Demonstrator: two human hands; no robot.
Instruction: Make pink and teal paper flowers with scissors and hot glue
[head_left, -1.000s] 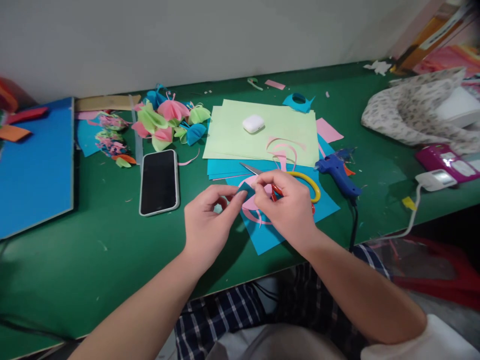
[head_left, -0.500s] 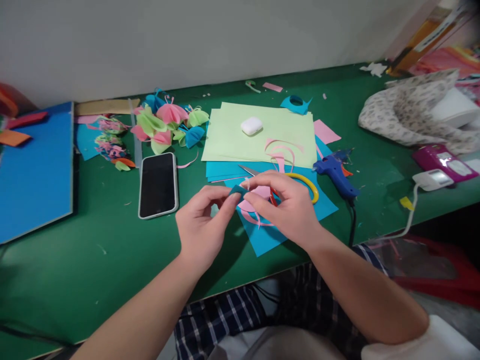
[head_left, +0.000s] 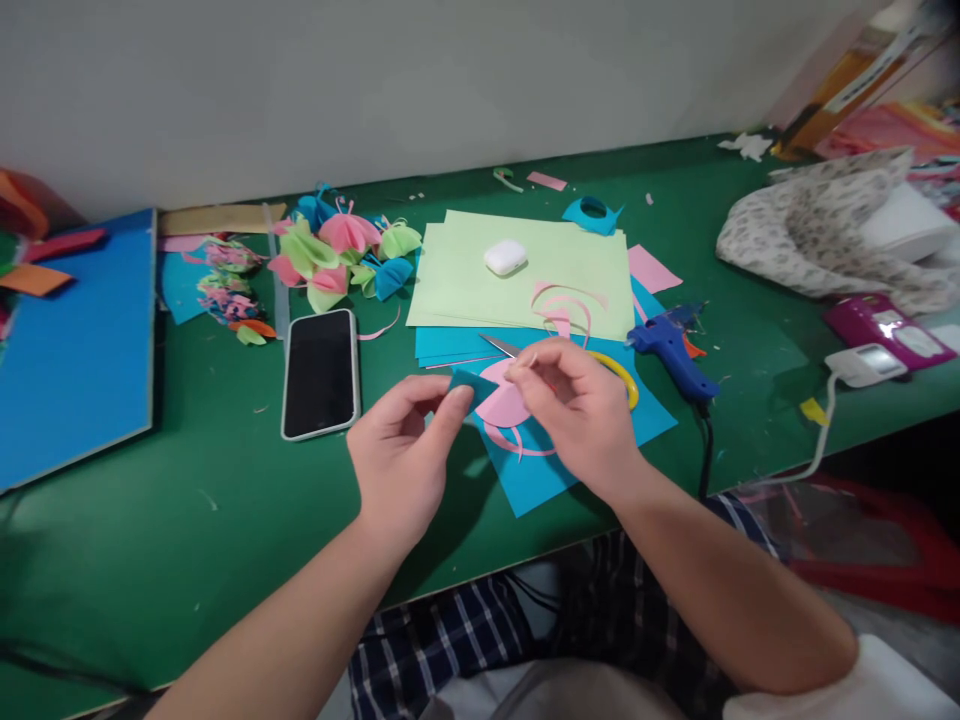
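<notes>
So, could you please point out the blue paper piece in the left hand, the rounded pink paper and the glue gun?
Blue paper piece [head_left: 478, 385]: head view, its flat face.
Rounded pink paper [head_left: 501, 405]: head view, its visible middle.
Glue gun [head_left: 673, 352]: head view, its blue body.

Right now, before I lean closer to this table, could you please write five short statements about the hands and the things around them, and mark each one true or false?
1. The left hand pinches a small blue paper piece. True.
2. The smartphone shows a lit screen. False: its screen is dark.
3. The blue glue gun lies to the right of the yellow-handled scissors. True.
4. The white earbud case lies on the smartphone. False: it lies on the pale green paper sheets.
5. The right hand grips the yellow-handled scissors. False: they lie on the papers, partly hidden by that hand.
</notes>
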